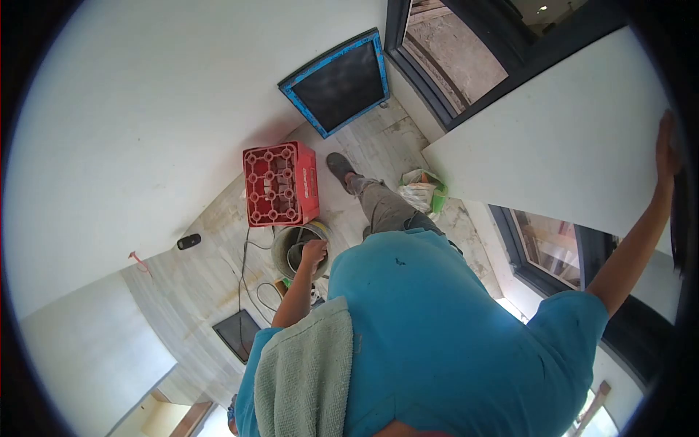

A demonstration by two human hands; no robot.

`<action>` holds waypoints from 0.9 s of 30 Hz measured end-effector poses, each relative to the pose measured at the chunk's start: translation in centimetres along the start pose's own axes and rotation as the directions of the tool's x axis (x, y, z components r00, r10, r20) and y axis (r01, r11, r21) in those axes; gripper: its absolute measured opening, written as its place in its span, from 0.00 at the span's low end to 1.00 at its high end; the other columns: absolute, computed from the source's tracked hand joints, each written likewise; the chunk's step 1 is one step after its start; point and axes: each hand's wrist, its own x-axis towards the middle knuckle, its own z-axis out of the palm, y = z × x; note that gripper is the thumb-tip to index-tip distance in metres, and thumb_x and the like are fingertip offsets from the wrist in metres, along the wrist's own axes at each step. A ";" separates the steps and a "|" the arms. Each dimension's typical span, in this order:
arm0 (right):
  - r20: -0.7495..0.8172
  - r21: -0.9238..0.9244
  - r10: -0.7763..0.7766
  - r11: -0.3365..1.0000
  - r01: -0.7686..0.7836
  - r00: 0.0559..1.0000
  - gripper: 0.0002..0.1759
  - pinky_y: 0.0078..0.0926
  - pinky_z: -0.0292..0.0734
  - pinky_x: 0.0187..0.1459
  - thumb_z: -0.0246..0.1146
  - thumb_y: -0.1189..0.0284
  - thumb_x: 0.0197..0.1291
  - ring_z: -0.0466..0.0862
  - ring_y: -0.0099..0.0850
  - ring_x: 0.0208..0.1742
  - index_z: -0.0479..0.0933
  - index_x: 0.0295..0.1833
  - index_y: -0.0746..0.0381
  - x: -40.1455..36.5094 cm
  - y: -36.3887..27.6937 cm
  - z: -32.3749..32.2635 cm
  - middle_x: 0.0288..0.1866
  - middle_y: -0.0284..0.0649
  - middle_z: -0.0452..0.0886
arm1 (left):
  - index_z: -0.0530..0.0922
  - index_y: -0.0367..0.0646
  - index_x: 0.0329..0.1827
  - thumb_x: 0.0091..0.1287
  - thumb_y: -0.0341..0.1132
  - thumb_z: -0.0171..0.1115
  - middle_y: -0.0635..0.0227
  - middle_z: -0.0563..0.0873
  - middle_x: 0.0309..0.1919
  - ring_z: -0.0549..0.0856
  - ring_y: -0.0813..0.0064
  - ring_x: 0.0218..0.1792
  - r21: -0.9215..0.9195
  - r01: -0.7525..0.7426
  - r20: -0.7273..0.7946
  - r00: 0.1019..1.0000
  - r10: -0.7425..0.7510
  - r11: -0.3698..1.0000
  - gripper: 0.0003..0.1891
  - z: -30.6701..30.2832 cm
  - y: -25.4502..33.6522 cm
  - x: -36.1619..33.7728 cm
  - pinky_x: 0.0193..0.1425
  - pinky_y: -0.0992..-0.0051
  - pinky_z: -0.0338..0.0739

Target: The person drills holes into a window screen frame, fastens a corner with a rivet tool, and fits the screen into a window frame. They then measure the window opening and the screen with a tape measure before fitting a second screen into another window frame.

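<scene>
My left hand [314, 253] is closed over the rim area of a round bucket [279, 255], beside a dark round shape inside it; what the fingers hold is too small to make out. At the far right, my right hand [667, 149] reaches out against the white wall [561, 146], its fingers extended near the dark edge of the view. A red plastic crate [307, 182] with round openings stands just beyond the bucket. Over my left shoulder lies a pale green towel [306, 371].
A blue-edged dark panel [338, 84] leans against the wall. A green and white bag [422, 193] lies right of my leg. Cables [242, 280] run over the floor near a dark flat panel [237, 335]. A small black object [188, 241] is by the left wall. Dark-framed windows [455, 54] are at right.
</scene>
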 end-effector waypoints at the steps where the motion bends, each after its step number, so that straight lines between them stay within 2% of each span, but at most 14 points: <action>1: -0.025 0.004 0.010 1.000 -0.010 1.000 0.10 0.26 0.72 0.35 0.62 0.65 0.60 0.80 0.28 0.31 0.73 0.40 0.59 0.4 -0.5 0.0 0.32 0.35 0.79 | 0.77 0.46 0.27 0.61 0.42 0.63 0.77 0.77 0.21 0.73 0.82 0.19 0.039 0.013 0.000 1.000 -0.013 0.999 0.10 -0.1 2.3 0.7 0.21 0.80 0.64; 4: -0.120 0.015 0.060 0.998 -0.058 0.991 0.10 0.30 0.71 0.36 0.62 0.65 0.60 0.79 0.31 0.30 0.74 0.33 0.60 1.5 -1.9 -0.1 0.28 0.37 0.78 | 0.72 0.44 0.18 0.60 0.43 0.62 0.77 0.71 0.16 0.69 0.82 0.18 0.337 -0.199 -0.016 0.976 0.217 0.920 0.17 0.7 11.7 3.4 0.21 0.76 0.61; 7: -0.158 0.046 0.087 0.996 -0.080 0.984 0.12 0.32 0.69 0.35 0.61 0.65 0.60 0.77 0.32 0.28 0.75 0.29 0.61 1.9 -2.9 0.4 0.25 0.38 0.77 | 0.70 0.39 0.16 0.60 0.45 0.62 0.72 0.68 0.13 0.68 0.80 0.18 0.586 -0.454 0.125 0.869 0.478 0.671 0.21 -0.6 19.6 12.7 0.22 0.71 0.61; 9: -0.133 0.081 0.089 0.994 -0.078 0.987 0.12 0.32 0.68 0.34 0.61 0.65 0.60 0.76 0.32 0.27 0.75 0.29 0.61 2.2 -2.9 0.5 0.25 0.37 0.77 | 0.74 0.38 0.19 0.60 0.47 0.63 0.68 0.74 0.15 0.74 0.75 0.20 0.619 -0.413 0.086 0.881 0.465 0.668 0.21 0.4 27.7 15.2 0.26 0.69 0.67; 11: 0.111 -0.236 0.548 0.825 -0.514 0.829 0.12 0.32 0.67 0.34 0.61 0.65 0.60 0.74 0.31 0.27 0.74 0.29 0.61 4.3 -6.1 -0.7 0.25 0.36 0.76 | 0.78 0.38 0.21 0.59 0.48 0.63 0.64 0.78 0.16 0.80 0.70 0.23 0.619 -0.487 0.142 0.841 0.523 0.616 0.20 1.3 34.2 19.0 0.31 0.67 0.72; 13: 0.089 -0.304 0.538 0.816 -0.492 0.838 0.12 0.31 0.66 0.35 0.60 0.64 0.61 0.73 0.31 0.26 0.73 0.29 0.61 4.9 -6.0 0.5 0.25 0.36 0.74 | 0.82 0.38 0.27 0.58 0.49 0.63 0.60 0.83 0.21 0.84 0.65 0.29 0.699 -0.496 0.082 0.772 0.631 0.515 0.19 2.6 40.3 22.8 0.37 0.66 0.75; 15: -0.023 -0.087 0.023 0.996 -0.024 0.999 0.13 0.31 0.65 0.36 0.60 0.64 0.61 0.71 0.30 0.26 0.72 0.29 0.60 2.4 -2.6 0.9 0.25 0.35 0.72 | 0.82 0.38 0.29 0.56 0.51 0.64 0.59 0.84 0.25 0.84 0.63 0.31 0.618 -0.660 0.148 0.631 0.762 0.426 0.21 3.6 45.2 25.9 0.38 0.67 0.76; 18: 0.152 -0.112 0.108 0.990 -0.091 0.983 0.14 0.34 0.63 0.38 0.60 0.60 0.61 0.71 0.30 0.30 0.70 0.32 0.60 1.0 -2.0 0.1 0.28 0.36 0.71 | 0.82 0.38 0.35 0.55 0.52 0.64 0.56 0.85 0.34 0.84 0.59 0.40 0.766 -0.491 0.268 0.831 0.488 0.415 0.22 5.1 52.2 28.1 0.47 0.66 0.76; 19: 0.194 -0.132 0.134 0.985 -0.109 0.972 0.15 0.35 0.63 0.38 0.60 0.59 0.61 0.70 0.30 0.31 0.69 0.33 0.60 0.6 -1.7 -0.8 0.29 0.36 0.70 | 0.82 0.38 0.39 0.55 0.52 0.64 0.55 0.84 0.38 0.83 0.58 0.44 0.798 -0.505 0.254 0.777 0.575 0.330 0.23 5.1 52.3 30.8 0.51 0.64 0.75; 20: 0.302 -0.198 0.345 0.935 -0.295 0.889 0.14 0.33 0.64 0.45 0.57 0.62 0.63 0.71 0.30 0.39 0.66 0.42 0.62 -0.4 -1.8 -2.8 0.37 0.38 0.71 | 0.81 0.38 0.42 0.54 0.52 0.64 0.54 0.84 0.41 0.82 0.57 0.49 0.824 -0.510 0.243 0.712 0.659 0.246 0.24 4.9 52.0 33.4 0.55 0.63 0.73; 22: 0.429 -0.380 0.702 0.711 -0.591 0.569 0.21 0.29 0.66 0.58 0.53 0.68 0.66 0.71 0.31 0.55 0.59 0.60 0.66 -3.9 -2.9 -8.5 0.55 0.43 0.71 | 0.74 0.38 0.55 0.55 0.52 0.64 0.49 0.77 0.55 0.74 0.54 0.60 0.879 -0.390 0.203 0.828 0.524 0.276 0.31 5.1 53.4 34.4 0.61 0.57 0.68; 24: 0.365 -0.186 0.917 0.241 -0.953 0.161 0.24 0.31 0.66 0.66 0.48 0.70 0.69 0.70 0.34 0.65 0.59 0.67 0.69 -7.1 -5.5 -12.6 0.66 0.47 0.67 | 0.70 0.36 0.59 0.54 0.51 0.65 0.48 0.73 0.58 0.71 0.51 0.61 0.926 -0.336 0.184 0.800 0.571 0.172 0.34 5.2 53.5 34.6 0.61 0.55 0.68; 26: 0.503 0.162 0.859 0.009 -0.987 0.090 0.22 0.31 0.67 0.65 0.53 0.72 0.65 0.69 0.34 0.64 0.65 0.63 0.67 -8.8 -14.0 -13.8 0.64 0.46 0.68 | 0.66 0.35 0.60 0.54 0.50 0.66 0.47 0.70 0.58 0.69 0.50 0.62 0.959 -0.279 0.191 0.779 0.598 0.056 0.36 5.4 53.6 34.3 0.60 0.53 0.68; 27: 0.621 -0.345 0.784 0.241 -0.907 -0.028 0.24 0.30 0.66 0.64 0.59 0.74 0.61 0.71 0.33 0.62 0.66 0.63 0.63 -8.4 -18.9 -14.2 0.59 0.43 0.72 | 0.66 0.34 0.60 0.54 0.49 0.66 0.48 0.70 0.58 0.68 0.49 0.62 0.968 -0.252 0.207 0.772 0.601 -0.008 0.36 5.6 53.7 34.0 0.60 0.53 0.68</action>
